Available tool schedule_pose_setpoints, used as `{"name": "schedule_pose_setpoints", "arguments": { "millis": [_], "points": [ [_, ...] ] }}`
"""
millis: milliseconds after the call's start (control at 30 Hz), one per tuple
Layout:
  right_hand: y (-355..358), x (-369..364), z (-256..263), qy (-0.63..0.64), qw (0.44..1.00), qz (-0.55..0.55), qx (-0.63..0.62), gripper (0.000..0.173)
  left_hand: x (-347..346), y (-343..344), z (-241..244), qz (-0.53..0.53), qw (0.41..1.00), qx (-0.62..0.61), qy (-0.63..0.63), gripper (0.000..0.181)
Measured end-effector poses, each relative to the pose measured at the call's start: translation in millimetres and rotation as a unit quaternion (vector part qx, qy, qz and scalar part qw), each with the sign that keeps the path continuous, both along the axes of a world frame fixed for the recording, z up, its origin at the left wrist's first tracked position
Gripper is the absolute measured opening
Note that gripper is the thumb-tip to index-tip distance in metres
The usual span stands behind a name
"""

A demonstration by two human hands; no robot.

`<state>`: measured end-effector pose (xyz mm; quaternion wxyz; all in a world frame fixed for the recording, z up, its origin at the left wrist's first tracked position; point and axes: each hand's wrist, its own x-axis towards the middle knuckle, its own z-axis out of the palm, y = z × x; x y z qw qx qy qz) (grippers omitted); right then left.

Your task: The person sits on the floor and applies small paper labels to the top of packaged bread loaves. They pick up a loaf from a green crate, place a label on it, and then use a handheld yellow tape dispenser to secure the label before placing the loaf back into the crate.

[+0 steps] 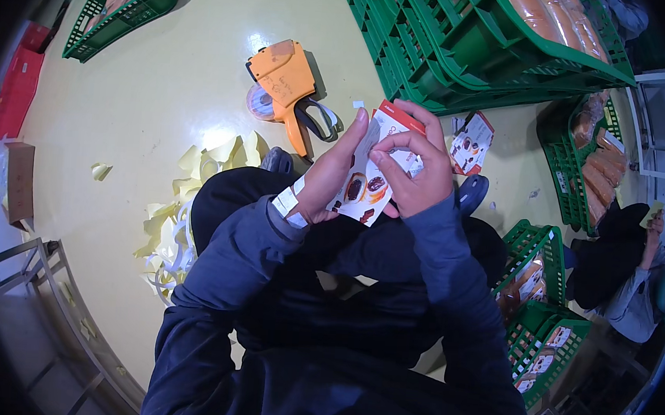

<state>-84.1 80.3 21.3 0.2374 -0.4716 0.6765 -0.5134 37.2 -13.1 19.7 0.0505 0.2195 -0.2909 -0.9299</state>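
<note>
My left hand [334, 176] holds a printed card label [362, 192] with a red edge and pictures of filled bread, its thumb upright along the near side. White stickers are on my left wrist. My right hand [419, 167] grips the same card from the right, with thumb and forefinger pinched together over its face; whether something small is between them cannot be told. An orange handheld labeling gun [288, 77] with a label roll lies on the floor beyond my left hand. More printed labels [471, 145] lie to the right of my hands.
Stacked green plastic crates [436, 53] with packaged bread stand at upper right, and more crates [581, 167] at right. Another crate [124, 5] is at upper left. Crumpled yellow backing paper [163, 230] lies left of my legs. A person [633, 286] sits at far right.
</note>
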Motion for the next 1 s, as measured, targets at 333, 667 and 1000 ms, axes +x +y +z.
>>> {"name": "schedule_pose_setpoints", "arguments": {
  "millis": [333, 667, 1000],
  "points": [
    [-5.0, 4.0, -14.5, -0.273, 0.943, -0.186, -0.029, 0.038, 0.9, -0.5, -2.8, 0.067, 0.996, -0.038, -0.043, 0.045],
    [-1.8, -2.0, -36.7, -0.252, 0.961, -0.117, -0.006, 0.018, -2.6, 3.9, -14.2, 0.119, 0.966, -0.207, -0.100, 0.031],
    [8.7, -42.1, -49.8, -0.332, 0.895, -0.272, -0.120, 0.028, 2.7, -10.3, -19.6, 0.239, 0.950, -0.161, -0.122, 0.035]
  ]
}}
